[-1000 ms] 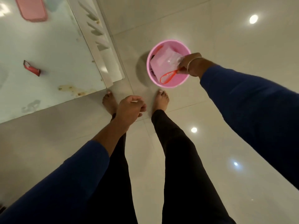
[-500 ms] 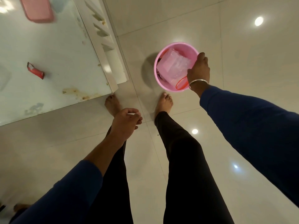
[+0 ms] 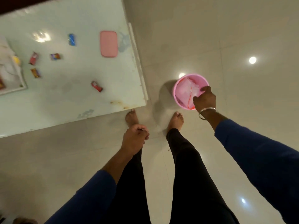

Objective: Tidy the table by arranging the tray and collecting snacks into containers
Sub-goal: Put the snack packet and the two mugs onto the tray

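Observation:
A pink bucket (image 3: 179,101) stands on the floor just right of my feet, with a clear plastic bag (image 3: 187,89) and a red cord inside it. My right hand (image 3: 205,99) lies over the bucket's right rim, fingers curled in against the bag. My left hand (image 3: 134,139) hangs in a loose fist above my left foot. On the pale table (image 3: 68,104) lie several small snack packets: a red one (image 3: 96,86) nearest, a blue one (image 3: 72,39), and more at the left (image 3: 55,56). A white tray (image 3: 15,89) shows at the left edge.
A pink rectangular lid or box (image 3: 108,44) lies near the table's right edge. The table's corner (image 3: 144,101) is close to my left foot (image 3: 131,118). Glossy floor tiles (image 3: 242,46) stretch to the right and behind the bucket.
My right hand moved from holding the bag over the bucket to gripping at its right rim. The view swung left, so more of the table and its snacks shows. My left hand barely moved.

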